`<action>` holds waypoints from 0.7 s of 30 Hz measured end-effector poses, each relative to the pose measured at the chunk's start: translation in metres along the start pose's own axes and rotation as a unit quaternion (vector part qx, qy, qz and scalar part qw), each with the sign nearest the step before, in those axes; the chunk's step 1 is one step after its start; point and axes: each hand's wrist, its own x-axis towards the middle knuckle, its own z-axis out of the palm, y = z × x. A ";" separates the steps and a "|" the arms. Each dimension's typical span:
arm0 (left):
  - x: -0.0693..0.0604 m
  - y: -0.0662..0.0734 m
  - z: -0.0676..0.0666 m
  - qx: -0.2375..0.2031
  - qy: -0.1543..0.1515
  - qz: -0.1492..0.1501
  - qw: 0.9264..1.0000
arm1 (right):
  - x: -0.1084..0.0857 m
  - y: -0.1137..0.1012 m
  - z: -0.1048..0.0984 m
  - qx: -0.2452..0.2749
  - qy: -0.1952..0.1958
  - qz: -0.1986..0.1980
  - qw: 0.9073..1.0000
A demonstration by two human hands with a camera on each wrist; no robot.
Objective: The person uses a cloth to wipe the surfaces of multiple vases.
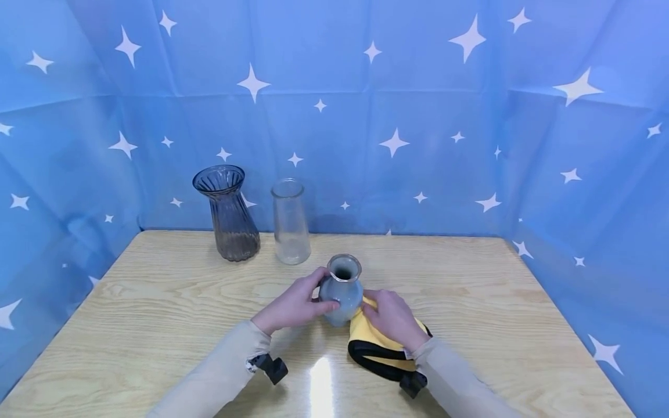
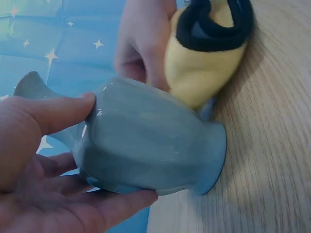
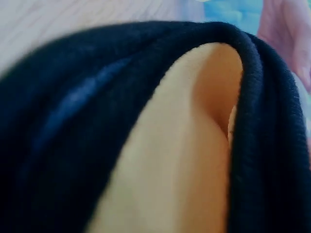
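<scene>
A glossy grey-blue ceramic vase [image 1: 341, 301] with a flared rim stands near the middle of the table in the head view, its mouth facing up. My left hand [image 1: 294, 306] grips it from the left, thumb on one side and fingers around the other. In my right hand [image 1: 393, 318] is a folded yellow cloth [image 1: 362, 332] with black edging, held up against the vase's right side. The cloth's folds fill most of the right wrist view. Whether the vase's base [image 2: 214, 158] touches the table cannot be told.
Behind and to the left stand a dark ribbed glass vase [image 1: 233, 223] with a flared top and a clear glass vase [image 1: 291, 226]. A pale wood table [image 1: 172, 302] lies beneath everything. Blue star-patterned curtains [image 1: 334, 64] enclose its back and sides.
</scene>
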 end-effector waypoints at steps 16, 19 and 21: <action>0.000 -0.001 -0.001 0.003 0.001 0.000 1.000 | -0.001 -0.017 0.014 -0.183 0.039 -0.005 0.982; 0.000 -0.002 -0.001 0.002 -0.001 0.002 1.000 | -0.001 -0.015 0.011 -0.191 0.045 0.007 0.980; -0.001 -0.002 -0.002 0.000 -0.002 0.003 1.000 | 0.000 -0.014 0.008 -0.177 0.042 0.021 0.983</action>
